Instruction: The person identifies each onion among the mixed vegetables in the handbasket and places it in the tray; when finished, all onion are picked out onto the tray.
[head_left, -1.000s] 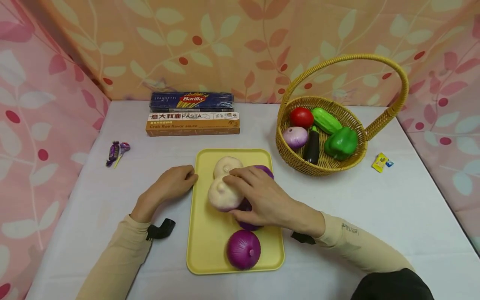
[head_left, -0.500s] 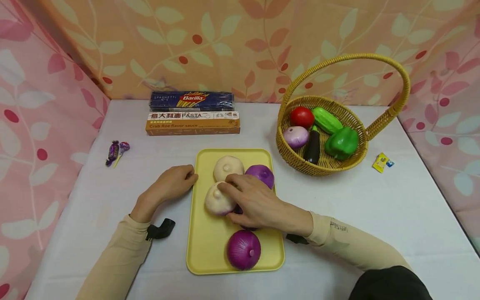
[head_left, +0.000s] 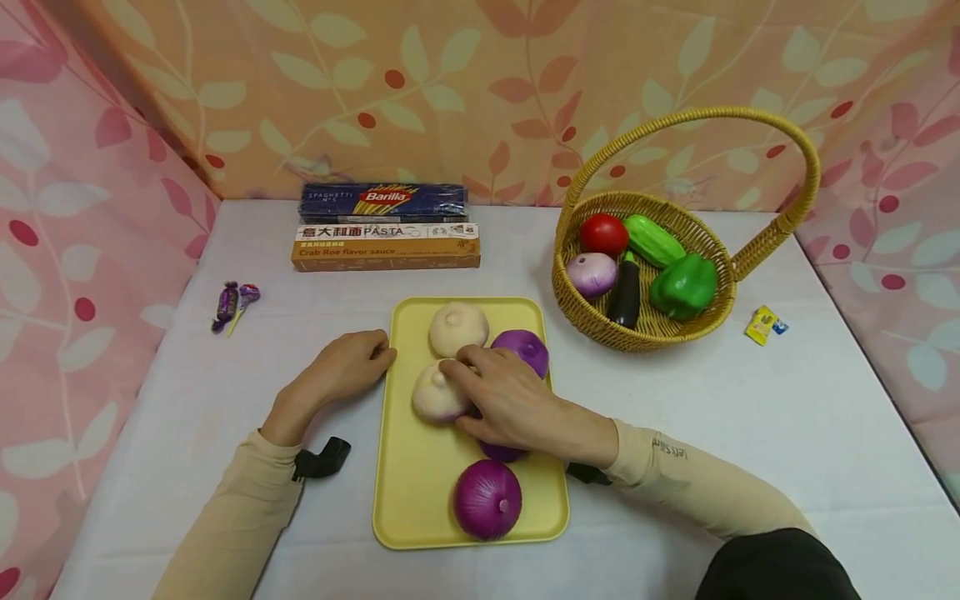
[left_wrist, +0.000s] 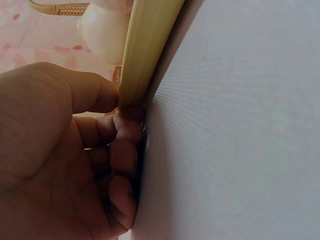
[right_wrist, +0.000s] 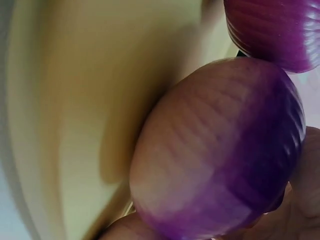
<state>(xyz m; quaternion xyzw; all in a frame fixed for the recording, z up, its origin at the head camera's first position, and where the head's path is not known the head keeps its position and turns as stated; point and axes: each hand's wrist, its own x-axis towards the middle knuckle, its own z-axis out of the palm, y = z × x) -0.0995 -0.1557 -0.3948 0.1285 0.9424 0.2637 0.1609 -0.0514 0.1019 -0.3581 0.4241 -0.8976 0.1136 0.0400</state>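
My left hand (head_left: 348, 364) pinches the left rim of a yellow tray (head_left: 405, 492), its thumb on the rim and curled fingers by the tablecloth in the left wrist view. With thumb and fingers around it, my right hand (head_left: 517, 404) grips a white turnip (head_left: 437, 393) with a purple underside. Another white turnip (head_left: 457, 327) lies behind it. A purple-topped turnip (head_left: 522, 350) sits at the tray's right side. Partly hidden under my right hand is another purple-and-pale turnip (right_wrist: 215, 155). A red onion (head_left: 487, 500) lies at the tray's near end.
A wicker basket (head_left: 637, 337) at the right rear holds a tomato, an onion, a cucumber, an eggplant and a green pepper. Behind the tray lie a spaghetti pack (head_left: 384, 202) and a pasta box (head_left: 386, 248). Sweets (head_left: 227, 307) lie left; a yellow packet (head_left: 761, 325) lies right.
My right hand has moved slightly left and lower with the white turnip, which now sits apart from the purple-topped one. The rear white turnip has shifted slightly away. My left hand stays put.
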